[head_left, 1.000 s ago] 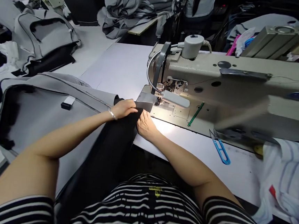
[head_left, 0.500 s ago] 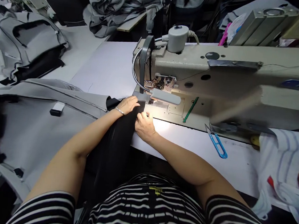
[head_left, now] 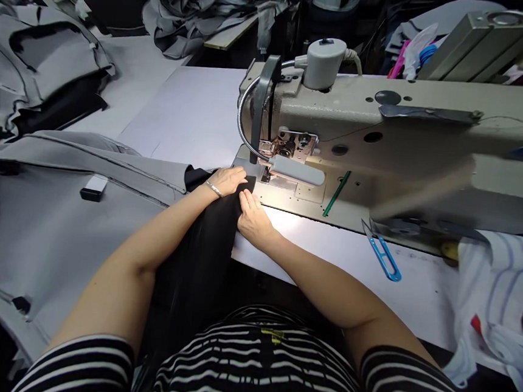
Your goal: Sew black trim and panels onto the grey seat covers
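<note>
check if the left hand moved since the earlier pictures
Yes. Judged against the sewing machine, the left hand has shifted right, closer to the machine's needle area.

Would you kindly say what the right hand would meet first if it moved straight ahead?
Besides the black fabric it touches, the right hand would probably meet the bare left hand first; depth is unclear.

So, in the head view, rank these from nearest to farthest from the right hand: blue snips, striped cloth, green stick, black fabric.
1. Black fabric: at the fingertips of the right hand, on its left.
2. Green stick: to the right, on the machine bed.
3. Blue snips: farther right.
4. Striped cloth: far right.
</note>
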A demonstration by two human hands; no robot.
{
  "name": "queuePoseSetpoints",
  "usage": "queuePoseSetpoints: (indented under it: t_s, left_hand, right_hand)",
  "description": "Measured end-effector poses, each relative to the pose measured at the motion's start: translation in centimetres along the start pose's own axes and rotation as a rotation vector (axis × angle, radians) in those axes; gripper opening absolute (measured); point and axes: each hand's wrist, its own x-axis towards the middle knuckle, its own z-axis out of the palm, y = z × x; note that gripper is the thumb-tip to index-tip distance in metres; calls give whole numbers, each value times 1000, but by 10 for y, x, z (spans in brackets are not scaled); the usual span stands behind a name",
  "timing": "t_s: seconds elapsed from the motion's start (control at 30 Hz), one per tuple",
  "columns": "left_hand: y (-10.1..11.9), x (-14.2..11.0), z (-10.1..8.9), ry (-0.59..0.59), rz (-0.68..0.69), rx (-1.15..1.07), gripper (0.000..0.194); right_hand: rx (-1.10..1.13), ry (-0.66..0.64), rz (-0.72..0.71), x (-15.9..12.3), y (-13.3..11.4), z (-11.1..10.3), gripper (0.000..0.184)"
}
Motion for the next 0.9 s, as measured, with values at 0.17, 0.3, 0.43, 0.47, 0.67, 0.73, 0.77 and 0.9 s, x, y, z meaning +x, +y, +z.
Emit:
queuePoseSetpoints:
  t_s: [0.17,0.3,0.43,0.47,0.67,0.73,0.77,0.9]
  left_hand:
    - [4,3,-2,-61,-52,0,32]
    - [10,4,0,-44,-142,-33,31]
    - [15,5,1,-30,-264,-138,25]
    - [16,5,1,-27,-295,-172,24]
    - [19,14,2,-7,-366,-306,27]
    - [22,20,1,-14,-363,-313,31]
    - [24,24,0,-16,-362,-315,33]
    - [35,34,-4,-22,-332,-311,32]
  right_hand:
    - [24,-35,2,1,1,-3,31]
    - [-30,-34,-11,1,1,-6,30]
    - [-55,-38,5,1,-1,-9,27]
    - [-50,-52,9,1,-1,-10,27]
    - [0,-182,45,3,6,-21,25]
    - [0,-198,62,2,11,-24,26]
    - [-2,-208,70,1,15,-25,26]
    - [-7,-225,88,-7,27,-29,29]
